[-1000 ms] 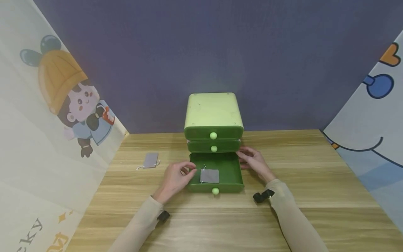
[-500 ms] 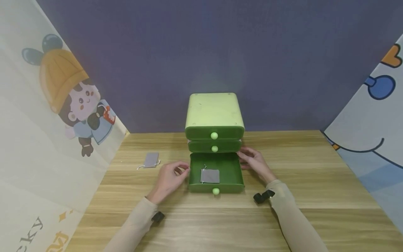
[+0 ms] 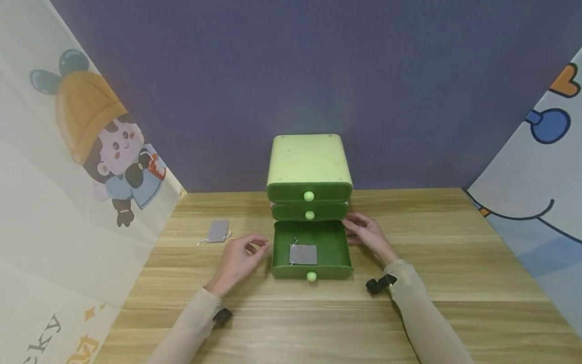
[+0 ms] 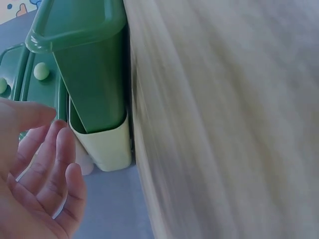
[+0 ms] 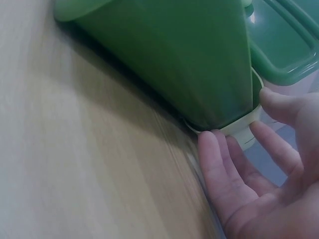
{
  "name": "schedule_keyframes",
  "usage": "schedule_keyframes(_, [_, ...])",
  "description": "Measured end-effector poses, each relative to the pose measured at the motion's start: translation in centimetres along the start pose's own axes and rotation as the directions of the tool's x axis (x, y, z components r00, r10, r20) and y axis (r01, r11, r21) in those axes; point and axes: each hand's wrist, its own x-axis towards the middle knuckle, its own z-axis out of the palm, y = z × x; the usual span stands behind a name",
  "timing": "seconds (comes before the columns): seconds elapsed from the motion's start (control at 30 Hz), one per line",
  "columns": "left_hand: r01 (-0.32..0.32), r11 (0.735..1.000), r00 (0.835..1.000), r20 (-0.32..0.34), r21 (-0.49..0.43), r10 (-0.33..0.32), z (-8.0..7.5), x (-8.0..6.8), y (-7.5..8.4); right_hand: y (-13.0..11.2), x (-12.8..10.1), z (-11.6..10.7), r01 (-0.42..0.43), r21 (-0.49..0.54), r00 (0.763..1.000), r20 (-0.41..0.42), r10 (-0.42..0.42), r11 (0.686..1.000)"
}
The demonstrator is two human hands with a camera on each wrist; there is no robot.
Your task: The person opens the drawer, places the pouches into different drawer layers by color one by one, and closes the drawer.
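A pale green cabinet [image 3: 310,159] with three dark green drawers stands at the back middle of the wooden table. Its bottom drawer [image 3: 338,247] is pulled out, and a flat grey pouch [image 3: 302,254] lies inside. My left hand [image 3: 245,253] hovers just left of the open drawer, fingers relaxed and holding nothing. In the left wrist view the left hand [image 4: 45,169] is spread beside the drawer's side wall [image 4: 94,79]. My right hand [image 3: 359,230] rests against the cabinet's lower right corner. Its straight fingers [image 5: 219,154] touch the pale frame [image 5: 241,130].
A second grey drawstring pouch [image 3: 217,231] lies on the table [image 3: 454,263] left of the cabinet. Cartoon-printed panels stand along the left and right sides, with a dark blue wall behind. Both wrists carry black straps.
My left hand has drawn back out of the open drawer to the left, leaving the grey pouch lying inside. The right hand and the cabinet have stayed put.
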Motion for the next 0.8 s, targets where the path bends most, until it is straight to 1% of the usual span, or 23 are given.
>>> schedule_keyframes(0.27, [0.008,1.000,1.000,-0.029,0.028,-0.007,-0.9,-0.1,-0.8,0.1,0.1,0.0,0.013,-0.005,1.000,-0.007,-0.013,1.000])
schedule_keyframes(0.57, [0.050,0.997,0.998,-0.049,0.056,-0.047,-2.0,-0.1,-1.6,0.1,0.1,-0.1,0.009,0.000,1.000,-0.007,-0.009,1.000])
schedule_keyframes(0.8, [0.047,0.997,0.997,-0.069,0.053,-0.043,-2.6,-0.3,-2.4,0.0,0.0,0.0,0.001,-0.011,1.000,0.000,-0.001,1.000])
